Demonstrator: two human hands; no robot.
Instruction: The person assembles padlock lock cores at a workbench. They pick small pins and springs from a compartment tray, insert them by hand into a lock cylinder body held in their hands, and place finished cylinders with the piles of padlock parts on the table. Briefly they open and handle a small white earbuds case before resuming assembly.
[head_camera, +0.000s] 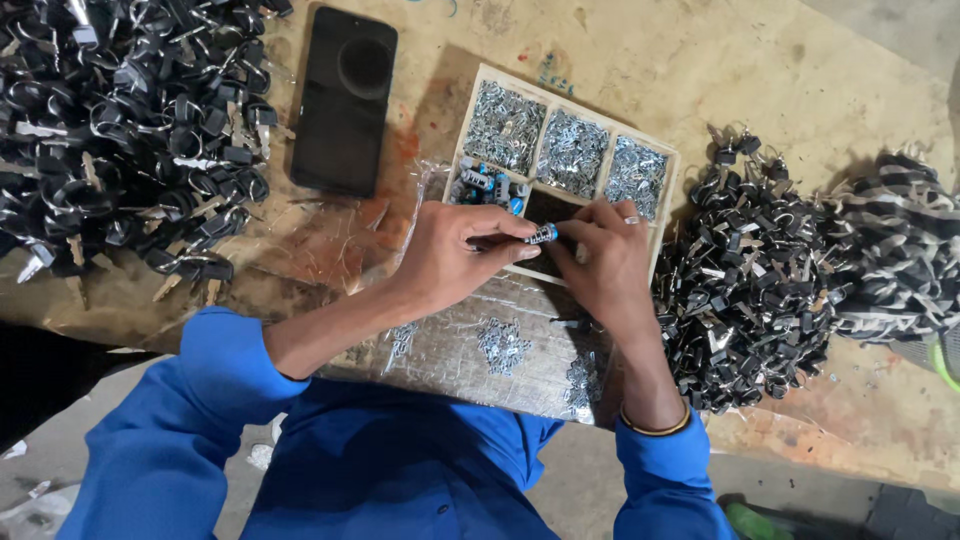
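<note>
My left hand (455, 255) and my right hand (605, 260) meet over the near part of a wooden compartment tray (560, 100). Both pinch one small metal cylinder with a blue tip (542, 235), held level between the fingertips. The tray's three far compartments hold several small silver metal parts (572, 152). A near-left compartment holds several blue-and-silver cylinders (485, 185). My right hand wears a ring and a thin bracelet (655, 428). Both arms are in blue sleeves.
A large pile of black-headed keys on rings (130, 120) fills the left. A second pile (745, 280) lies right of the tray, with striped black-and-white pieces (900, 250) beyond. A dark phone (345, 100) lies face up. Clear plastic bags with silver parts (500, 345) lie near me.
</note>
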